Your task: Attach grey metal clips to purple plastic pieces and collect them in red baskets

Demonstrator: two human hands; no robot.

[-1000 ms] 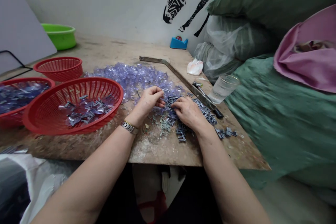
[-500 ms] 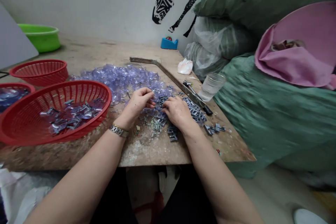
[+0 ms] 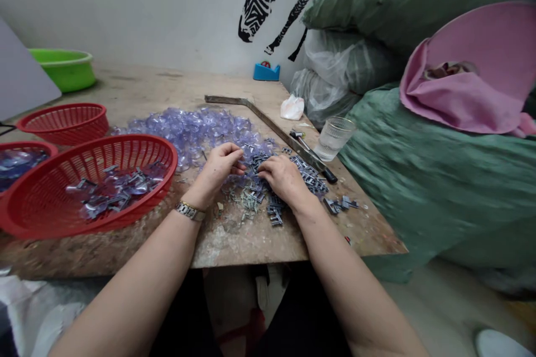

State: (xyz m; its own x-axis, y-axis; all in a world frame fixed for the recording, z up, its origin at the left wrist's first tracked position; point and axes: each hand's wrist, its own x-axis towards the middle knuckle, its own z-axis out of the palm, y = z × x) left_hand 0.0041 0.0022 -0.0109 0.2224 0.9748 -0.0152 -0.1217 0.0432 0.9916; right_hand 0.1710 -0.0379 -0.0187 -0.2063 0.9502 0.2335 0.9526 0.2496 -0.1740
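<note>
My left hand (image 3: 220, 167), with a metal watch (image 3: 190, 211) on the wrist, is held above the front of a heap of clear purplish plastic pieces (image 3: 188, 131). Its fingers are curled inward; whatever they hold is too small to make out. Across a narrow gap, my right hand (image 3: 285, 178) rests over small grey plastic parts (image 3: 310, 174), thumb and fingers pinched together. Anything in that pinch is hidden. Between my forearms lie pale plastic scraps (image 3: 250, 203) and a few more grey parts (image 3: 274, 215).
At left, a large red basket (image 3: 100, 230) contains clear pieces with grey parts; two smaller red baskets (image 3: 62, 133) stand behind it. A bent metal bar (image 3: 272, 125), a black-handled tool (image 3: 330, 175) and a glass (image 3: 334, 139) lie rightward. Green sacks (image 3: 439, 189) crowd the table's right edge.
The view has shifted slightly. Both hands stay nearly in place, with only small finger movement. Nothing has visibly been set down.
</note>
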